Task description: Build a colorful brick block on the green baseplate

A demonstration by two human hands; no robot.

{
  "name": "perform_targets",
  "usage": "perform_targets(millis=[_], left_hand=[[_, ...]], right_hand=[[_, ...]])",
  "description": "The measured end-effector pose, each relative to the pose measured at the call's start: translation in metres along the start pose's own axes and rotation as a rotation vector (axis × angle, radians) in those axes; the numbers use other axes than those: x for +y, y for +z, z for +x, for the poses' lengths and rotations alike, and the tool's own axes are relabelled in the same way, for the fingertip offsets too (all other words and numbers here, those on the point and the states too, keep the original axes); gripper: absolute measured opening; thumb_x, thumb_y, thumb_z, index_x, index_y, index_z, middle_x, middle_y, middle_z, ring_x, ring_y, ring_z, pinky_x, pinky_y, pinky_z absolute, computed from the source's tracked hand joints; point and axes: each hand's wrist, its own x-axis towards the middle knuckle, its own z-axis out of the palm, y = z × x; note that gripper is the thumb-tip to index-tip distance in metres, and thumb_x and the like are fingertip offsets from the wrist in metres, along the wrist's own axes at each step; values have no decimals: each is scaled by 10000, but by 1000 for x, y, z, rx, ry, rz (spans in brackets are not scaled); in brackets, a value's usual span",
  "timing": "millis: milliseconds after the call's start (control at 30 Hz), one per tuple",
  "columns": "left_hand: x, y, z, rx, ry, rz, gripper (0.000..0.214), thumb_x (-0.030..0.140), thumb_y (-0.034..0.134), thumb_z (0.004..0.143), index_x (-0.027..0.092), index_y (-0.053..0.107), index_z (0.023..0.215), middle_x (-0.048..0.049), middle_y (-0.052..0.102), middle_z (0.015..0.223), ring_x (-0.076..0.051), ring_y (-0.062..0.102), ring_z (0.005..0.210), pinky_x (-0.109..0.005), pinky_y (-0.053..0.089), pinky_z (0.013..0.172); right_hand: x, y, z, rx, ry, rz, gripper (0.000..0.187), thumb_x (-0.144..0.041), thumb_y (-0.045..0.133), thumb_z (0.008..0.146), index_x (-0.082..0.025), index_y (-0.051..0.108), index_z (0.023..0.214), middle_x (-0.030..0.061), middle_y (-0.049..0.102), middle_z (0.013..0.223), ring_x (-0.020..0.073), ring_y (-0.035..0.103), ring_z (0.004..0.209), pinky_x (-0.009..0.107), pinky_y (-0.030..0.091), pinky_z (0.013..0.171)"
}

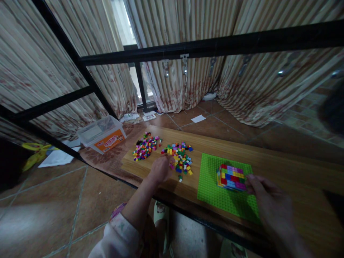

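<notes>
My left hand (160,168) rests on the wooden board (268,161) at the near edge of a pile of small coloured bricks (180,157). Its fingers are curled in a pinch at the pile; what they hold is too small to see. My right hand (268,200) touches the right side of a multicoloured brick block (231,177), fingers bent against it. The block stands on a green baseplate (212,190).
A second heap of small bricks (145,147) lies further left on the board. A clear plastic tub with an orange label (103,134) sits on the floor at the left. Black metal bars (215,44) cross overhead. Curtains hang behind, papers lie on the tiled floor.
</notes>
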Motion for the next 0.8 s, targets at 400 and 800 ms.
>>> perform_targets(millis=[400, 800], left_hand=[[29, 14, 4, 57, 193, -33, 269, 180, 547, 834, 244, 684, 1057, -59, 647, 1095, -206, 589, 1037, -319, 454, 964], [44, 17, 9, -14, 314, 121, 252, 141, 532, 808, 212, 704, 978, -81, 620, 1015, -225, 564, 1004, -353, 442, 965]], right_hand=[[-1, -2, 0, -22, -58, -74, 307, -500, 635, 726, -197, 672, 691, 6, 615, 593, 175, 543, 592, 307, 396, 599], [-2, 0, -2, -27, -45, -6, 324, -512, 661, 704, -189, 674, 689, 7, 615, 601, 164, 548, 592, 287, 411, 590]])
